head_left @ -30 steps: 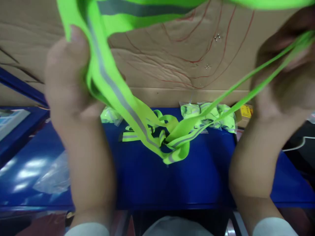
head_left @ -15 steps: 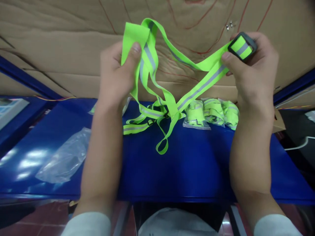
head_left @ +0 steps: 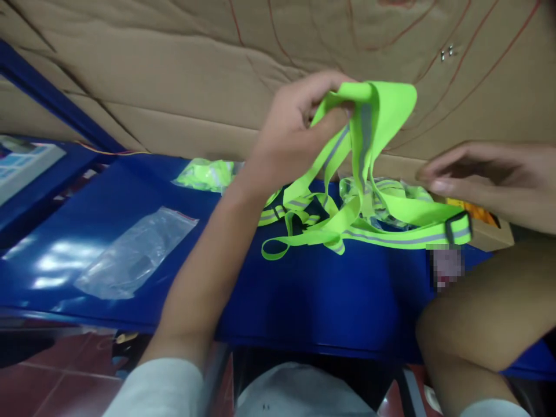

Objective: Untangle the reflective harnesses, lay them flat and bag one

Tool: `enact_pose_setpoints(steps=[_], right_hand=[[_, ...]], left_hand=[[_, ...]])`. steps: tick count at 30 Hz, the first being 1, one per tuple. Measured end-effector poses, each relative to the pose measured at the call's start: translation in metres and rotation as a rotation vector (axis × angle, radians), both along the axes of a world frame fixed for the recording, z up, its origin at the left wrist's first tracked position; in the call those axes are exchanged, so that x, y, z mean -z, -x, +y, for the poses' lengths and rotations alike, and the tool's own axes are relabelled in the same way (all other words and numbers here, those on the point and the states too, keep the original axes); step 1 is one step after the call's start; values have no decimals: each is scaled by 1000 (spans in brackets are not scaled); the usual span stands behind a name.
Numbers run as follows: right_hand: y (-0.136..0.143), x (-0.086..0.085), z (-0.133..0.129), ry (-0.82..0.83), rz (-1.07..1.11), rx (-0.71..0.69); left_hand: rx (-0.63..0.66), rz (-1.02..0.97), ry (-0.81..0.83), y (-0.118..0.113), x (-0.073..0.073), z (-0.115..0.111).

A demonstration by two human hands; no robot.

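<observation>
My left hand (head_left: pixel 310 124) is closed on a bright green reflective strap harness (head_left: pixel 393 113) with a grey stripe, held above the table in front of the cardboard. The harness's lower straps hang and spread onto the blue table. Its black buckle (head_left: pixel 452 229) rests at the right end of a strap. Over on the right, my right hand (head_left: pixel 490 179) is open, fingers stretched to the left, apart from the harness and above the buckle. Behind the hanging straps lie bagged green straps (head_left: pixel 410 191), partly hidden.
On the blue table (head_left: pixel 321 313) lies a flat clear plastic bag (head_left: pixel 139 252). Another bagged green strap (head_left: pixel 206 174) is behind my left forearm. A cardboard box (head_left: pixel 495 229) with something orange stands at the right. Cardboard (head_left: pixel 174 75) walls the back.
My right hand has let go of the buckle end and moved right; that end has dropped to the table. My left hand has moved right within the view, still holding the harness.
</observation>
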State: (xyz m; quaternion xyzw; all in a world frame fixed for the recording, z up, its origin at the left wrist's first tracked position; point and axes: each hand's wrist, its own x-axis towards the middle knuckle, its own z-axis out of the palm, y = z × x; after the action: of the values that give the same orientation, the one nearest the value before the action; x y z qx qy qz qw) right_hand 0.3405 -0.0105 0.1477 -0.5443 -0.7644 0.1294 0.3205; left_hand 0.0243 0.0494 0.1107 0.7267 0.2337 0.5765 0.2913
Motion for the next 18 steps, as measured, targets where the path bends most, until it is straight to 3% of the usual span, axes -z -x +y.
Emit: enact_pose_setpoints(steps=[1,3,6,10,14,16,18], right_hand=[[12,3,4,84,-63,-127],[41,8,11,79,-17,-305],[82,15,17,-52,101,-372],[106,15,14,-126,103,-197],[93,8,12,-169,53,-24],[79,6,13,-200,97,108],[64,5,15,-262,147,242]], left_hand=[[-13,26,2,-5,0,-5],[-13,79,9,-14,2,-13],[62,151,38,-21,7,-20],[97,167,52,-19,11,-17],[235,370,188,4,13,3],[140,624,334,22,21,20],[-61,1002,422,40,36,39]])
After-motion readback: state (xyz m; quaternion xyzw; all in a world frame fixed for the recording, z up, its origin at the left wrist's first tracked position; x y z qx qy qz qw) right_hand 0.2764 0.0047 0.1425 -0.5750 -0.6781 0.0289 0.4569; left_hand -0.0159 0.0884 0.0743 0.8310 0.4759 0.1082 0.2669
